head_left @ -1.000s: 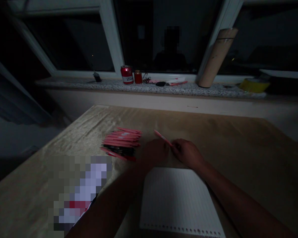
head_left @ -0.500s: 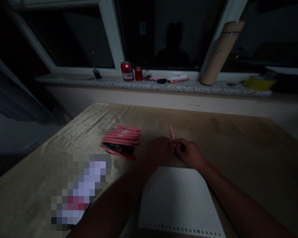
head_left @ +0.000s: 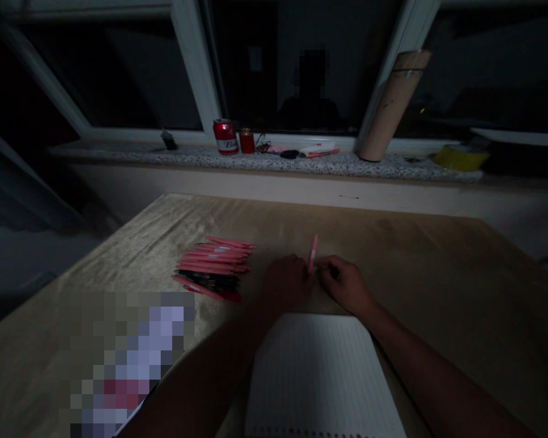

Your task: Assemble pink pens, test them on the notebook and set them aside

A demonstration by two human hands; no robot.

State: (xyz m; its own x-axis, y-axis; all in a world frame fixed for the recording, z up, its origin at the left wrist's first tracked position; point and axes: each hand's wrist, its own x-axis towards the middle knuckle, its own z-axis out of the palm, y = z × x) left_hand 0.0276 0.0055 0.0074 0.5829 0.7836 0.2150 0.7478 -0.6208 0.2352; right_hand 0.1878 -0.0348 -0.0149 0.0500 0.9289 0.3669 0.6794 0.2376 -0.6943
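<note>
A pink pen stands nearly upright, its top leaning slightly right, with its lower end in the fingers of my left hand. My right hand is just to the right of it, thumb and fingers curled together. The fingertips are dark, and whatever may be between them cannot be made out. Left of my hands lies a row of pink pens, side by side, with black pens at the near side. A lined spiral notebook lies open below my wrists.
A pixelated pale object lies on the table at the left. On the stone windowsill stand a red can, a small red jar, a tall wooden cylinder and a yellow tape roll.
The pink pen has swung from leaning left to leaning slightly right. My right fingertips have come a little apart from it. The whole view has shifted slightly.
</note>
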